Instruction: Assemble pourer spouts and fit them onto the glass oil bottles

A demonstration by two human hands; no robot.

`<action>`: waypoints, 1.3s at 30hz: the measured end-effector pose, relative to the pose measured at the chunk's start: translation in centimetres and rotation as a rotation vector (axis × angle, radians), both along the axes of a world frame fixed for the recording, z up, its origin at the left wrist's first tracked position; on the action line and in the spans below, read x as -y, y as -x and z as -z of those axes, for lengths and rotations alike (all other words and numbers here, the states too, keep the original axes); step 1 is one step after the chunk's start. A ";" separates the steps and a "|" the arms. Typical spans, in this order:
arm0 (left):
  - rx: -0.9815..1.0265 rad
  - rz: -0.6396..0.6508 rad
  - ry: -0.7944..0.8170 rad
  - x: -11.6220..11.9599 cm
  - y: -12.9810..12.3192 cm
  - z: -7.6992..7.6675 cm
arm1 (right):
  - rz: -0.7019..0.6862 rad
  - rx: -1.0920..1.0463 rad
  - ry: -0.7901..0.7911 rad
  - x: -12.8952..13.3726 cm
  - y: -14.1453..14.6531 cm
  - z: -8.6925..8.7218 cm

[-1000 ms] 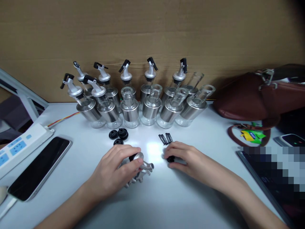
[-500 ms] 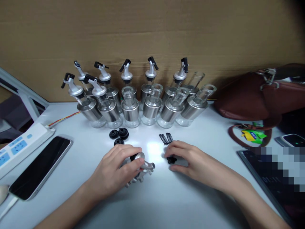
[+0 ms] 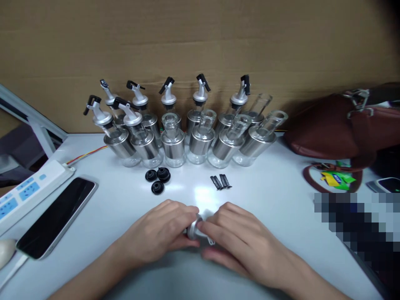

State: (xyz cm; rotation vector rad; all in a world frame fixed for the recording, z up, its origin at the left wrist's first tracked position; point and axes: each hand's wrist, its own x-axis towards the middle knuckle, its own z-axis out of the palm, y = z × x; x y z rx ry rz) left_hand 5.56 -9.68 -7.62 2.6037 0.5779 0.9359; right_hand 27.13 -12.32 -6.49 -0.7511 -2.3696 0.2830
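Observation:
Near the front of the table my left hand (image 3: 170, 231) grips a silver pourer spout (image 3: 193, 229) between thumb and fingers. My right hand (image 3: 240, 237) meets it from the right, its curled fingers pressed on the spout; whether a small black part is also in them is hidden. Just beyond the hands lie round black stoppers (image 3: 157, 187) on the left and several thin black levers (image 3: 221, 181) on the right. Behind these stand glass bottles with steel bands (image 3: 173, 146), some open-necked, others topped with silver pourers and black levers (image 3: 129, 116).
On the left are a white power strip (image 3: 37, 189) and a black phone (image 3: 58, 216) on a cable. A brown leather bag (image 3: 331, 129) rests at the right, with a green and yellow wrapper (image 3: 339, 179) in front. A cardboard wall (image 3: 200, 46) closes off the back.
My right hand has moved down and left from the small black parts to the spout. My left hand has shifted slightly right and down, and turned the spout.

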 end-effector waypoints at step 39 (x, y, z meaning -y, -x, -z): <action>-0.284 -0.010 -0.029 0.1 -0.1 -0.4 | -0.137 -0.601 1.726 0.3 0.5 0.5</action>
